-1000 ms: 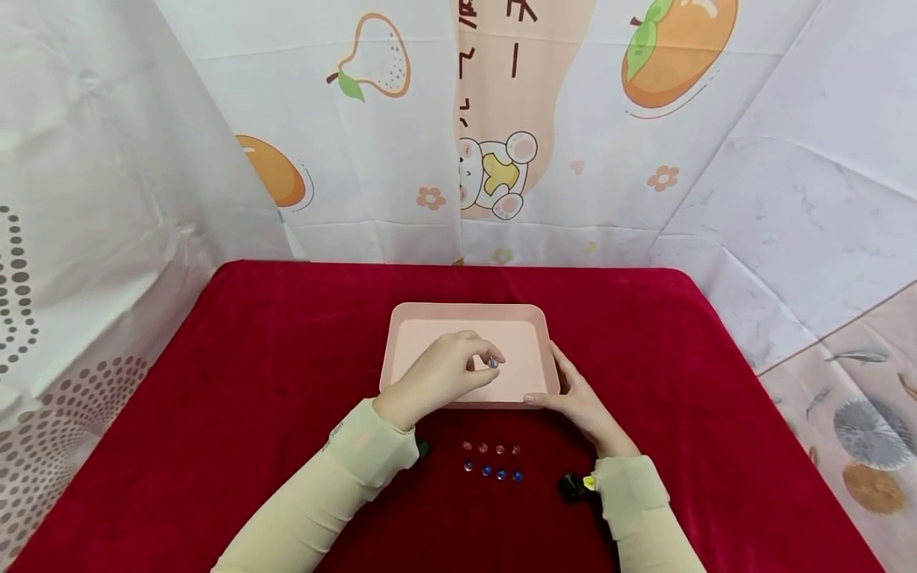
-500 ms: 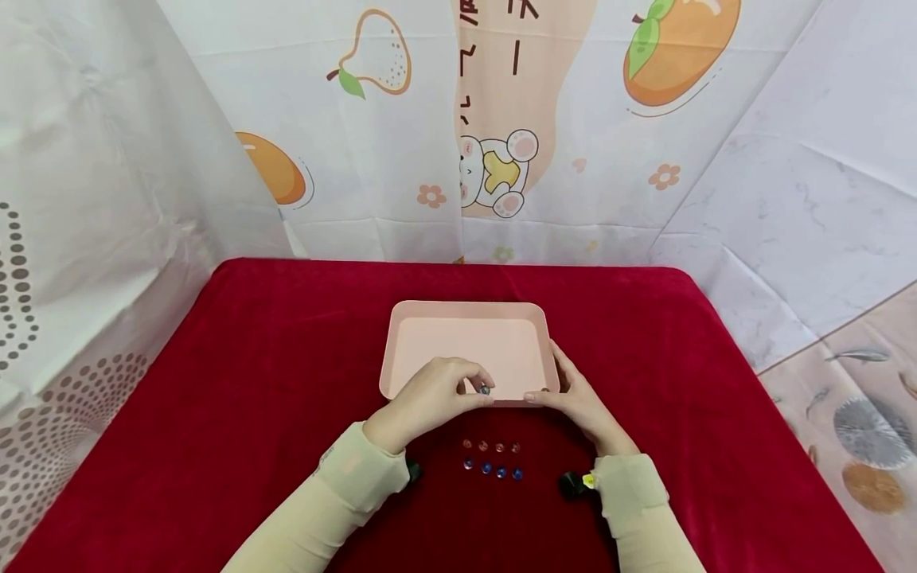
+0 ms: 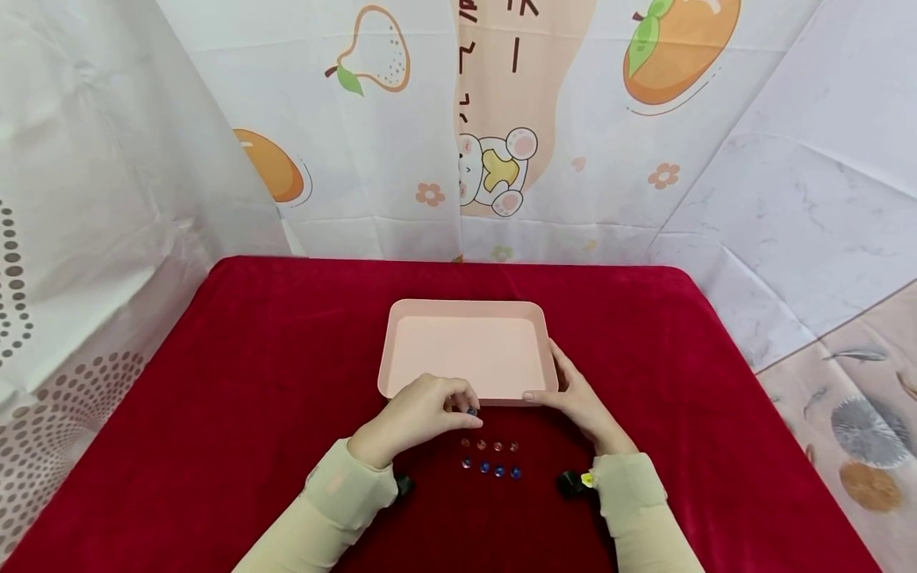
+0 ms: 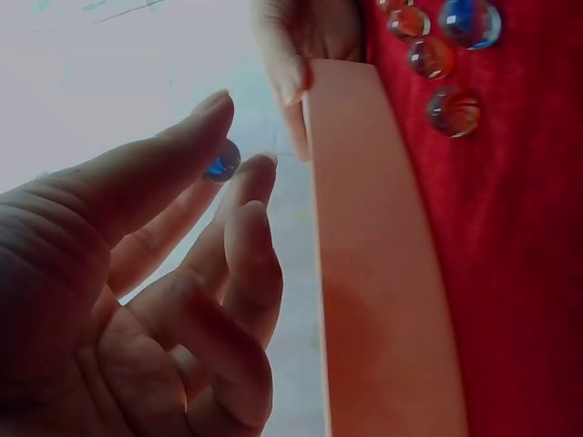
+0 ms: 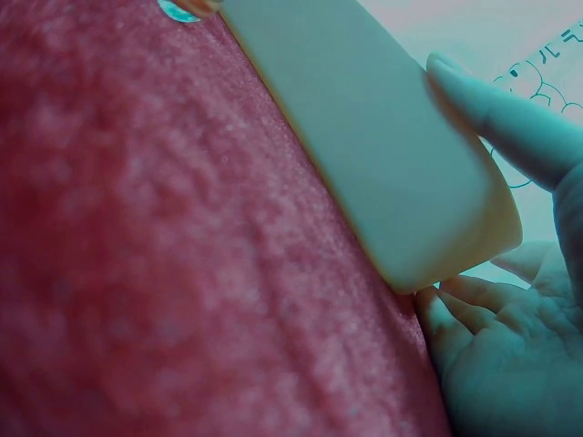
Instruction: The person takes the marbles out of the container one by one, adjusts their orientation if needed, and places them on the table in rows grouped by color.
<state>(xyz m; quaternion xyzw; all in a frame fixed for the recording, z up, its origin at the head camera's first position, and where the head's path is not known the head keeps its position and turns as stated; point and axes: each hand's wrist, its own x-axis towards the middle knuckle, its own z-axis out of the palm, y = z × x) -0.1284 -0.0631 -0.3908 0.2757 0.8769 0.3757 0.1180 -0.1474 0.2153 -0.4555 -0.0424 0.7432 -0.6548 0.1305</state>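
My left hand (image 3: 423, 414) pinches a blue glass marble (image 4: 223, 162) between thumb and fingertip, just in front of the pink tray's near rim; the other fingers are loosely bent. With my right hand (image 3: 583, 410) I grip the front right corner of the pink tray (image 3: 469, 358): the thumb lies over the near rim and the fingers are along the right side. On the cloth before the tray lie a row of orange-red marbles (image 3: 497, 446) and, nearer, a row of blue marbles (image 3: 499, 471).
A red velvet cloth (image 3: 645, 334) covers the table. Printed white curtains (image 3: 401, 175) hang behind and at both sides. Black wrist-camera parts (image 3: 571, 483) stick out by the sleeves, beside the marble rows.
My left hand has moved from over the tray back toward me and a little left, past the near rim, carrying the marble. My right hand keeps its place on the tray.
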